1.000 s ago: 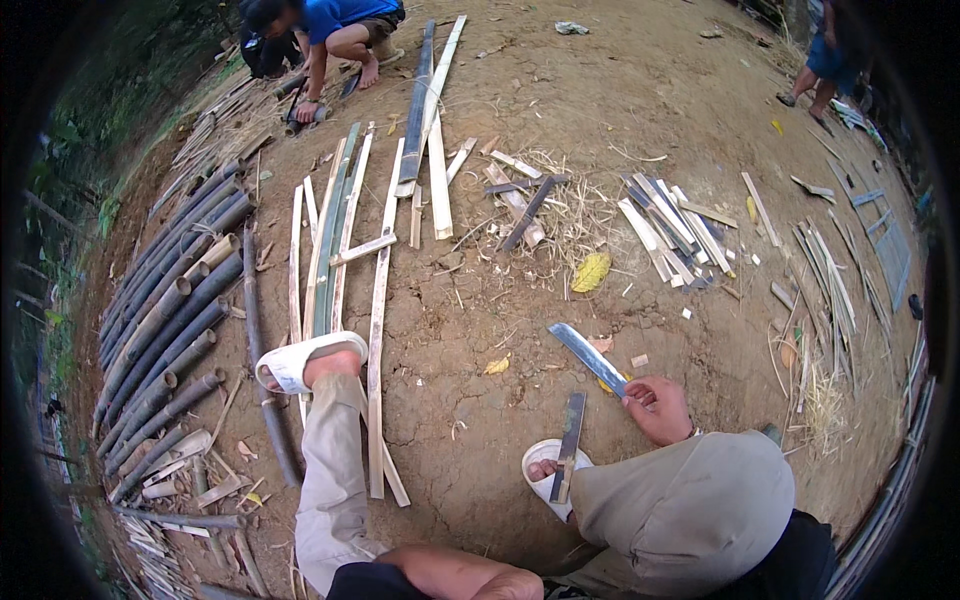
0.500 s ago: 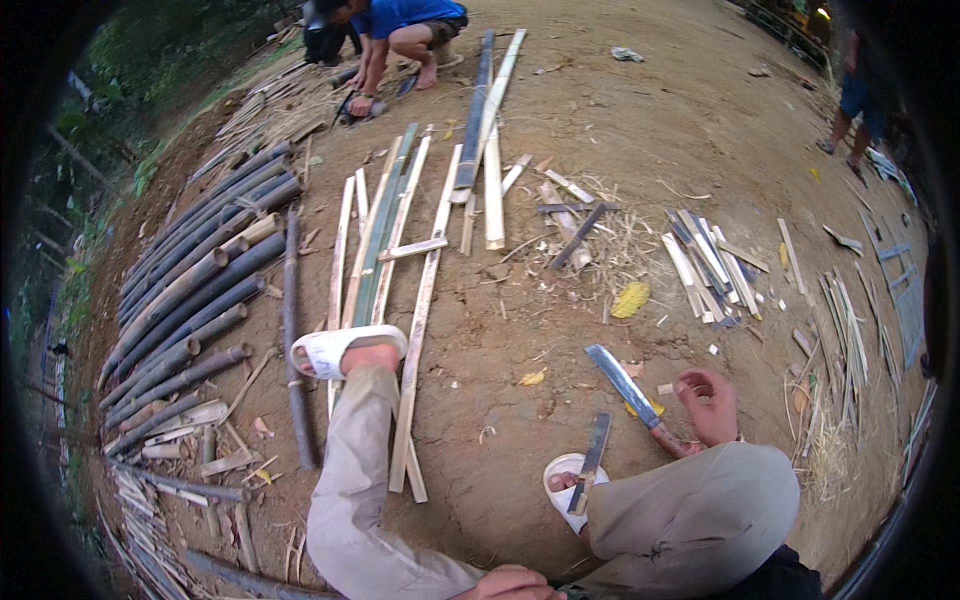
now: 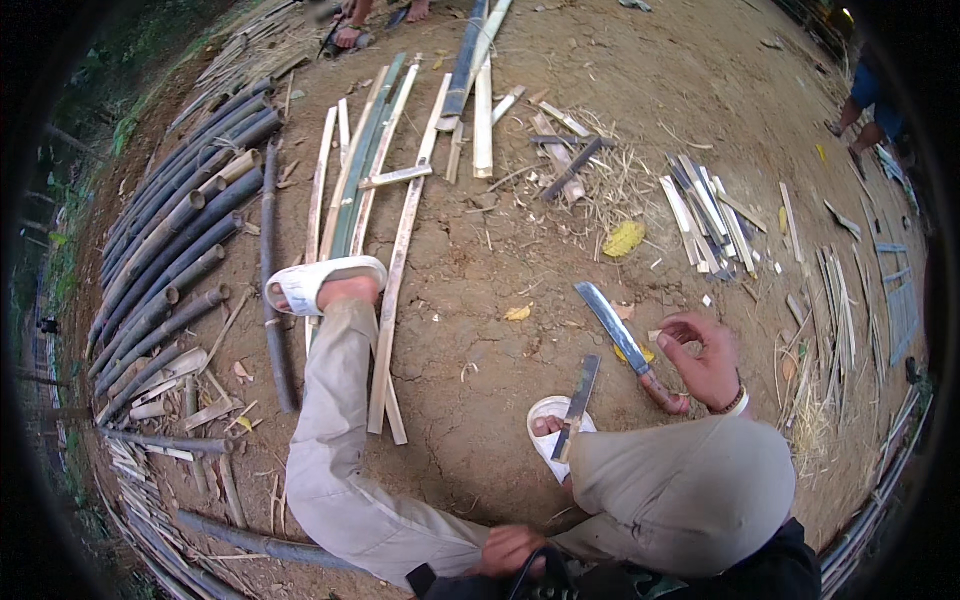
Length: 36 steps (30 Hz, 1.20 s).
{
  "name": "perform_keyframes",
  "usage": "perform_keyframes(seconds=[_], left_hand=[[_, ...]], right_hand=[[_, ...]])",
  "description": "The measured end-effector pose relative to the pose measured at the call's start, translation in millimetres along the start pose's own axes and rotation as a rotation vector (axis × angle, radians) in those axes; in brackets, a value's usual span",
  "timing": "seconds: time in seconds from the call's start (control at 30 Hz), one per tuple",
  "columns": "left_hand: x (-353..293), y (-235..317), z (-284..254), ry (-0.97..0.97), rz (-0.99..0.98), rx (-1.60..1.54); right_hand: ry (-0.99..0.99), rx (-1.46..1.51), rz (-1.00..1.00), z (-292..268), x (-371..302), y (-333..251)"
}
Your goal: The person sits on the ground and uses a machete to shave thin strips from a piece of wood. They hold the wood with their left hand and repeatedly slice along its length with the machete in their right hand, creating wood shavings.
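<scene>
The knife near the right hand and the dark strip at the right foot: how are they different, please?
The knife has a grey metal blade and a reddish-brown handle; the dark strip shows no separate handle. The knife lies on the soil beside the right hand, while the strip overlaps the white sandal. The knife looks longer than the strip. Both are narrow, and neither is in a hand.

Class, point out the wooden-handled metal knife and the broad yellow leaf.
Wooden-handled metal knife (image 3: 624, 343): head view, blade near the handle.
Broad yellow leaf (image 3: 624, 239): head view, middle of its surface.
</scene>
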<state>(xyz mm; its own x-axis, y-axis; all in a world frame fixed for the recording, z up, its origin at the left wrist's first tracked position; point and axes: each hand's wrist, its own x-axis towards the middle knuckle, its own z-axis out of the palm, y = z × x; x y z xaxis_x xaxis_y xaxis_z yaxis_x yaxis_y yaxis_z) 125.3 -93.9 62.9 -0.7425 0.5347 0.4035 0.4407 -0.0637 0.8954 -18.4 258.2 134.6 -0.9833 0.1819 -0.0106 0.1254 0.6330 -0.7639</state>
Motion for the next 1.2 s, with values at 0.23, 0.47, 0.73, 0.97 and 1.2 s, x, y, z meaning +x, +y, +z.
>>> perform_keyframes(seconds=[0.23,0.47,0.73,0.97,1.2], left_hand=[[12,12,-20,-0.316,-0.067,-0.285],[59,-2,-50,-0.565,0.233,-0.206],[53,-74,-41,-0.514,0.043,-0.126],[54,-112,32,-0.056,-1.205,0.085],[38,-110,77,0.119,-1.194,-0.014]], right_hand=[[-0.144,0.136,0.167,45,-19,54],[-0.101,0.12,0.299,50,-29,97],[-0.1,-0.065,0.393,45,-32,123],[-0.254,-0.418,0.361,58,-54,146],[-0.216,-0.438,0.356,84,-62,175]])
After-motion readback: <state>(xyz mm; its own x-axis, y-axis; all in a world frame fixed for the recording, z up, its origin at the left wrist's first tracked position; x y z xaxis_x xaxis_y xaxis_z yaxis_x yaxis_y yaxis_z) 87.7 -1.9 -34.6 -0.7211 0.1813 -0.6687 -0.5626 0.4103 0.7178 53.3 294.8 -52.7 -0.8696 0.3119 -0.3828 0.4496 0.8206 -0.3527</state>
